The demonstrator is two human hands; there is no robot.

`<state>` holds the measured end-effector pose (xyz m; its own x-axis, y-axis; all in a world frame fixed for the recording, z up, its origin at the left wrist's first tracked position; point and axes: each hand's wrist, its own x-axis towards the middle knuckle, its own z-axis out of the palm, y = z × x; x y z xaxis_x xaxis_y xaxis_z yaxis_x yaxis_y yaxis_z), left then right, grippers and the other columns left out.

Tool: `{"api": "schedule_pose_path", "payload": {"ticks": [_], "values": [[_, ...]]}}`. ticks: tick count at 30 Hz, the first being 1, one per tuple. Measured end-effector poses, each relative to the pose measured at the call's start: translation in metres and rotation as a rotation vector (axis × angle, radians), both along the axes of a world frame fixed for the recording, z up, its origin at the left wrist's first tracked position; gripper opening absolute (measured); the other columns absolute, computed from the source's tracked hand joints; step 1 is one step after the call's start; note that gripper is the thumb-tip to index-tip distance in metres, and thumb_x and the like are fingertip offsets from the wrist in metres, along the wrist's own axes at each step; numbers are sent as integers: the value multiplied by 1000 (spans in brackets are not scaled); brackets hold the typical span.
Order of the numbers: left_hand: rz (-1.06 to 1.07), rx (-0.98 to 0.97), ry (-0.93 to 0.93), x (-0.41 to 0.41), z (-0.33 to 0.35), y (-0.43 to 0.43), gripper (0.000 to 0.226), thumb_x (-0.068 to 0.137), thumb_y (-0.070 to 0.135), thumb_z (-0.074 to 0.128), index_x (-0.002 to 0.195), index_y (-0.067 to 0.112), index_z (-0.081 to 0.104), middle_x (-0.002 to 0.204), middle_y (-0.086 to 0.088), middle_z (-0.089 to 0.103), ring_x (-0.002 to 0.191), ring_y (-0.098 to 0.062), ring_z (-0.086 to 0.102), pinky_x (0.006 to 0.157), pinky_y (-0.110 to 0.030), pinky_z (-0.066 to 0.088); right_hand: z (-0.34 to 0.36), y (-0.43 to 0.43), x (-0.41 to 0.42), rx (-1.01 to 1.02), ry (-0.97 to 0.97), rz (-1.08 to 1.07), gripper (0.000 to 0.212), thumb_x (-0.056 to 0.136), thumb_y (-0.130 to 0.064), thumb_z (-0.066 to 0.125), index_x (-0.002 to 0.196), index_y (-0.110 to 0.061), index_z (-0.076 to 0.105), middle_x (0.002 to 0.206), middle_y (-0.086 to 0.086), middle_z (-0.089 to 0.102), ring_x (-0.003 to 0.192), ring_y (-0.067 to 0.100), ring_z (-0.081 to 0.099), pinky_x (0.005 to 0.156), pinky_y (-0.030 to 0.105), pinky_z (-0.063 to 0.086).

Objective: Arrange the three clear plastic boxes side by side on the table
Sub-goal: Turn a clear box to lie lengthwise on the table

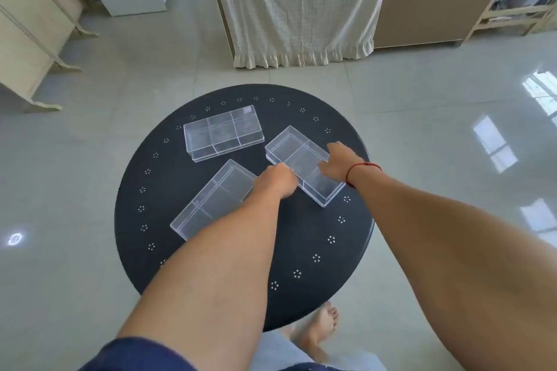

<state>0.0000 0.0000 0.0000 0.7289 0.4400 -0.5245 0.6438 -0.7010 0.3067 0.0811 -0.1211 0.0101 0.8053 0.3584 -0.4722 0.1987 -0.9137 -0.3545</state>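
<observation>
Together, left hand (275,181) and right hand (339,161) each closed on opposite long sides of the right-hand clear box (304,164).

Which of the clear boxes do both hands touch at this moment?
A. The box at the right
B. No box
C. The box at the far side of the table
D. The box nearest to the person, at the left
A: the left hand and the right hand both rest on the right box, one at each side of it; whether either grip is closed cannot be told.
</observation>
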Motion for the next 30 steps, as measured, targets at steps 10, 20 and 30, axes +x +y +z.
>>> {"api": "schedule_pose_path", "payload": {"ticks": [10,20,30], "values": [[65,-97,70,17,-49,-3,59,101,41,16,138,6,45,146,-17,37,129,-35,42,103,-45,33,-51,-18,1,113,66,-169,36,87,-14,48,122,-9,48,123,15,59,111,39,56,94,46,49],[182,-252,15,21,-55,-7,62,95,58,18,151,40,1,163,-6,3,147,-33,11,111,-59,17,-64,-19,-1,346,186,-322,33,93,-10,46,123,-10,59,115,14,68,95,30,61,83,34,50],[-36,-177,-258,30,-40,8,59,94,54,38,148,49,15,133,-6,44,120,-29,51,95,-39,42,-57,-17,-1,143,268,-162,33,93,-20,60,117,2,64,107,16,65,94,30,61,85,32,48]]}}
